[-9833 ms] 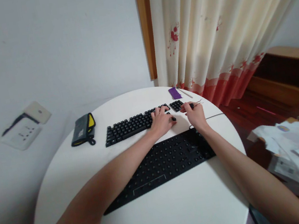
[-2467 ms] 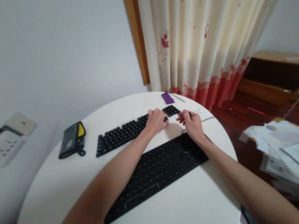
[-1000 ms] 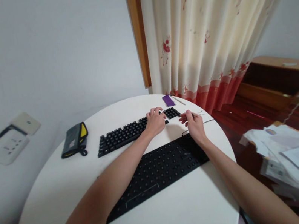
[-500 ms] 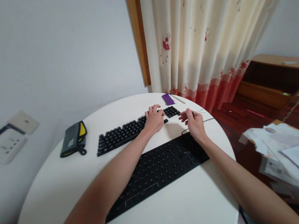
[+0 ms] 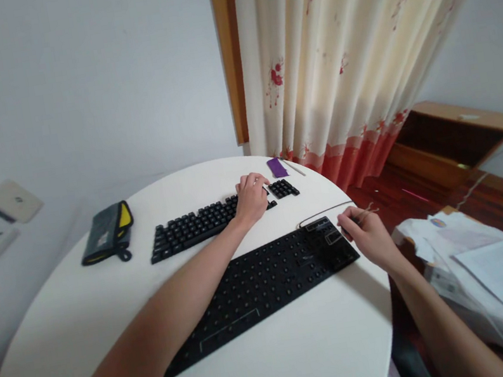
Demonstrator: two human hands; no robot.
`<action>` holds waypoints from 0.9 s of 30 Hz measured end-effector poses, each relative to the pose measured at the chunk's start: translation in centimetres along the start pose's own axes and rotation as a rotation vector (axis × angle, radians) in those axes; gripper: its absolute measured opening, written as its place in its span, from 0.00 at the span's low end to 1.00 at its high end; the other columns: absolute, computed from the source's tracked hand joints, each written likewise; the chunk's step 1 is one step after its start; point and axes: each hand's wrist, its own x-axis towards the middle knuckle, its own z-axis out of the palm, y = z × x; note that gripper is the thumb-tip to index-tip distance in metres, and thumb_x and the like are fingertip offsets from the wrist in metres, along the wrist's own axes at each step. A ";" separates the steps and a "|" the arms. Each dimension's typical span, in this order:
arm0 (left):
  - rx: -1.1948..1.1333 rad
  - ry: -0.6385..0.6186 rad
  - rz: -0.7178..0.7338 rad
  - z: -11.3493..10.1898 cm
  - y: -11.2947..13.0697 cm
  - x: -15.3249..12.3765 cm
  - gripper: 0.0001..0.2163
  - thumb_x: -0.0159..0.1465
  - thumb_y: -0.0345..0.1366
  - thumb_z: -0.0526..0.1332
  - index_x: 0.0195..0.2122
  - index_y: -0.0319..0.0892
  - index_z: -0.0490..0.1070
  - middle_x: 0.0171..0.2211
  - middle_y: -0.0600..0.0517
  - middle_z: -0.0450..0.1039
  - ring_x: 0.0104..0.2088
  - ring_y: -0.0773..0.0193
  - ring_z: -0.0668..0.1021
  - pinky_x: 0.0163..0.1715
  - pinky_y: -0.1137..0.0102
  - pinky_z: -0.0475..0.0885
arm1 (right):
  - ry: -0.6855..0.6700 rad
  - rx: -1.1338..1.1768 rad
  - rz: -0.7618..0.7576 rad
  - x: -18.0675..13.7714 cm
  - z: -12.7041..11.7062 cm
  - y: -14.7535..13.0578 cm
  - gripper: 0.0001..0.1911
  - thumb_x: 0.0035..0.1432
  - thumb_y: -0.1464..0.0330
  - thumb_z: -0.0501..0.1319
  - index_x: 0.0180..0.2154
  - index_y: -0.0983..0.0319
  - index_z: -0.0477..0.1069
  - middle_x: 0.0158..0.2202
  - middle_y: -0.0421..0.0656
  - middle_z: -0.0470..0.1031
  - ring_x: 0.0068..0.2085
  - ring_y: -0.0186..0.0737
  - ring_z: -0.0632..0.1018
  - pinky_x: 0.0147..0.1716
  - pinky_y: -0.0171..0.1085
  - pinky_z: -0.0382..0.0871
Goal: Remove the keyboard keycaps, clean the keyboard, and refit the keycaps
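Whereas it was beside the far black keyboard (image 5: 212,223) half a second ago, right hand (image 5: 369,237) now sits at white round table (image 5: 309,359) edge, pinching thin wire tool (image 5: 365,213); left hand (image 5: 250,198) stays curled on keys.

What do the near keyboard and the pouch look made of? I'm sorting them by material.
The near keyboard looks like matte black plastic or rubbery silicone: flat and thin, with small raised bumps rather than keycaps. The pouch looks like grey fabric with a yellow lining, soft and folded.

Matt black plastic keyboard (image 5: 209,222) on smooth white table (image 5: 307,346) (faintly glossy)
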 end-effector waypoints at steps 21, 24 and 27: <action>-0.015 -0.023 0.025 0.4 0.1 -0.1 0.14 0.61 0.23 0.52 0.42 0.45 0.72 0.48 0.47 0.70 0.51 0.53 0.66 0.48 0.57 0.61 | -0.170 -0.211 -0.024 -3.3 -1.4 1.4 0.19 0.63 0.56 0.56 0.23 0.58 0.61 0.20 0.37 0.63 0.24 0.37 0.64 0.26 0.36 0.59; -0.017 -0.031 0.028 0.5 0.2 -0.1 0.14 0.61 0.23 0.52 0.42 0.46 0.72 0.49 0.48 0.69 0.52 0.53 0.65 0.48 0.57 0.61 | -0.164 -0.239 -0.040 -3.4 -1.1 1.0 0.18 0.63 0.56 0.57 0.24 0.58 0.62 0.20 0.37 0.62 0.25 0.37 0.64 0.27 0.36 0.59; -0.020 -0.031 0.030 0.6 0.2 -0.1 0.14 0.61 0.24 0.52 0.42 0.46 0.72 0.49 0.48 0.69 0.51 0.53 0.65 0.47 0.57 0.61 | -0.175 -0.242 -0.037 -3.2 -1.1 0.9 0.18 0.62 0.56 0.57 0.24 0.58 0.62 0.20 0.37 0.63 0.24 0.37 0.64 0.26 0.36 0.58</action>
